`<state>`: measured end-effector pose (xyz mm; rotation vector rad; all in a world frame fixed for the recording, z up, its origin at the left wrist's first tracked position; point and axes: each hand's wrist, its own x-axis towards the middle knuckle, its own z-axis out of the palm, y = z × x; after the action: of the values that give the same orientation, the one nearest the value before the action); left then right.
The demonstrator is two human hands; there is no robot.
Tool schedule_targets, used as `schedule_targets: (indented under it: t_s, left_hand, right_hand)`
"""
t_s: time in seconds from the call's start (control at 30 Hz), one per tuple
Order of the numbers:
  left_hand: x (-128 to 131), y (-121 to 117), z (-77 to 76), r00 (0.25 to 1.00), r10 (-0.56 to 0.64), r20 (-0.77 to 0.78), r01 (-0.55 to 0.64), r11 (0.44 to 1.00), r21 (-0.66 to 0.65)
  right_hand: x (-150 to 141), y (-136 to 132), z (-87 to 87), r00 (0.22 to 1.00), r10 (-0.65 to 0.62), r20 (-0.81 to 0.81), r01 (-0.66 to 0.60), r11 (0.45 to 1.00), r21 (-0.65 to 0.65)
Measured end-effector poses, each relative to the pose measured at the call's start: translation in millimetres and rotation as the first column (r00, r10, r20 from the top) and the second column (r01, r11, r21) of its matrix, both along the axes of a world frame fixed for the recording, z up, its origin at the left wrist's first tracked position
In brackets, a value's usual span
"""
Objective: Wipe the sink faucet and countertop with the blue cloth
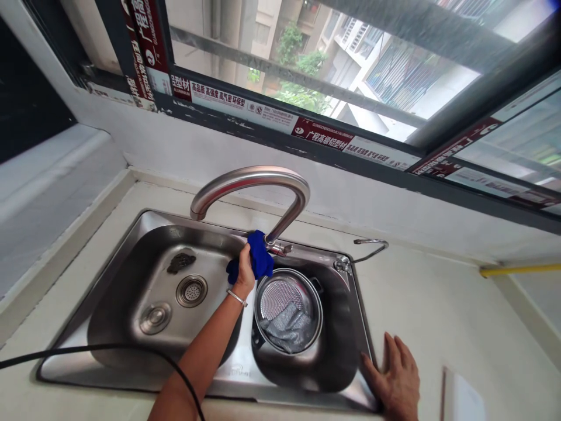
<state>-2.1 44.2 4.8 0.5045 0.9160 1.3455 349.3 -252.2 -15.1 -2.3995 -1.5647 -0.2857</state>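
Observation:
My left hand (246,270), with a silver bracelet at its wrist, grips a bunched blue cloth (262,257). The cloth presses against the base of the curved metal faucet (254,175), beside its lever (280,249), at the back of the double sink (234,371). Part of the cloth hangs over the divider between the basins. My right hand (397,377) lies with fingers stretched out on the counter, its thumb at the sink's right rim. In the right basin sits a round metal pot with a perforated strainer (280,297) in it, and a grey cloth (289,327) lies on top.
The left basin holds a dark crumpled scrubber (181,261), a drain (191,291) and a round metal drain basket (156,317). A black cable (109,347) crosses the front left. A thin bent spout (377,245) stands at the back right. Behind rises a window frame (263,131).

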Motion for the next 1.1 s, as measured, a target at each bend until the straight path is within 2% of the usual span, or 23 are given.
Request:
schedule_targets:
  t_s: [0.17,0.27,0.33,0.43,0.73,0.87,1.1]
  left_hand:
    - [1.4,-13.5,5.3,0.996,-0.036,-0.087,0.043,0.996,0.080]
    - [6.3,-15.5,4.1,0.993,0.017,-0.116,-0.009,0.998,0.068]
    - [10.1,-14.2,1.7,0.992,0.049,-0.119,-0.045,0.998,0.036]
    - [15.0,-10.6,0.6,0.990,0.033,-0.138,-0.030,0.999,0.026]
    - [12.4,1.4,12.9,0.961,-0.006,-0.277,0.048,0.988,0.147]
    - [8.0,9.9,20.1,0.909,0.039,-0.416,0.040,0.983,0.179]
    - [18.0,12.9,27.2,0.772,0.206,-0.601,-0.093,0.972,0.213]
  right_hand:
    - [2.4,0.0,-1.3,1.000,0.019,0.022,-0.019,1.000,0.013]
    - [3.6,0.1,-2.3,0.999,0.028,0.036,-0.029,0.999,0.018]
    - [4.6,0.1,-3.1,0.999,0.031,0.040,-0.031,0.999,0.018]
    - [6.2,-0.1,-4.5,0.999,0.034,0.041,-0.035,0.999,0.022]
    - [5.3,0.3,-5.9,0.999,0.028,0.029,-0.029,0.999,0.042]
    - [3.6,1.2,-5.2,1.000,0.025,0.017,-0.026,0.999,0.046]
    - [0.5,3.0,-2.4,1.000,0.014,-0.003,-0.014,0.999,0.036]
